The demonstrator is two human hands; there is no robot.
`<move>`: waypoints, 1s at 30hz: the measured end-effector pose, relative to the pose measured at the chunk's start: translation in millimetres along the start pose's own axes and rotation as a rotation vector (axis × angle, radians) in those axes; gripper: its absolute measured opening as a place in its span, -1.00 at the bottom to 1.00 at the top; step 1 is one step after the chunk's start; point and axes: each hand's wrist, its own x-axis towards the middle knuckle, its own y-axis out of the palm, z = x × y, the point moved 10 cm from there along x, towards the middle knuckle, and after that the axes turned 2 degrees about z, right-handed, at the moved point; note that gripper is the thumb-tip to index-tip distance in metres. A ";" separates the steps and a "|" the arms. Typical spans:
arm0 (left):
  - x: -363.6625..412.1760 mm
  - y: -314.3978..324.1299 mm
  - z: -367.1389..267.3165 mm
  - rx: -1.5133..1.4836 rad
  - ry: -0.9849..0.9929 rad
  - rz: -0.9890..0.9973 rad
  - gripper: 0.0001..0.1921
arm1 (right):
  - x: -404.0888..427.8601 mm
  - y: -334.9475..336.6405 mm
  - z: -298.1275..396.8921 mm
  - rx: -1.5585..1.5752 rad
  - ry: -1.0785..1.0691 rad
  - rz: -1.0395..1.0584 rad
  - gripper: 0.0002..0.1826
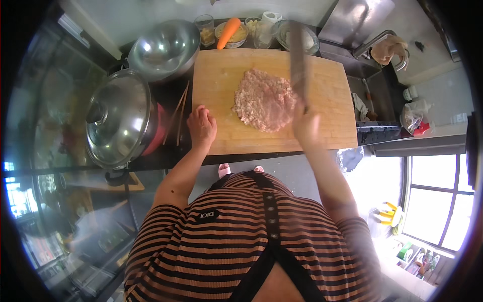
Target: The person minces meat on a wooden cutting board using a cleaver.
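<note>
A wooden cutting board (328, 102) lies before me with a flattened mound of minced raw meat (264, 100) in its middle. My right hand (307, 126) is closed around the handle of a cleaver (299, 62), whose blade points away from me at the meat's right edge and is blurred. My left hand (202, 124) rests on the board's left edge, fingers curled over it; whether it grips the edge is hard to tell. Two wooden chopsticks (182, 109) lie just left of the board.
Behind the board stand a steel bowl (166, 49), a glass (206, 32), a carrot (228, 33) across a small bowl, and a glass dish (311, 41). A lidded pot (119, 117) is at left; a sink (377, 94) adjoins at right.
</note>
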 end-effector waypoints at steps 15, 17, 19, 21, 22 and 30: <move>0.8 8.5 -15.9 -0.026 0.056 0.012 -0.84 | -4.7 68.3 -111.6 -0.094 0.165 0.304 -0.52; 0.8 18.2 3.7 -0.025 -0.017 0.059 -0.88 | -7.8 50.8 -68.9 0.017 0.431 0.495 -0.51; -1.9 11.0 4.1 -0.015 -0.017 0.047 -0.88 | 6.1 1.6 -28.9 -0.013 0.194 0.162 -0.49; -8.9 3.7 6.9 0.003 -0.035 0.031 -0.88 | 6.3 -37.7 10.3 0.094 0.197 0.122 -0.48; -5.5 2.2 4.9 0.005 -0.017 0.015 -0.88 | 4.7 -53.6 21.3 0.206 0.212 0.053 -0.47; -0.2 13.5 1.8 -0.010 0.015 0.049 -0.87 | -11.3 22.7 -87.0 -0.031 0.510 0.358 -0.46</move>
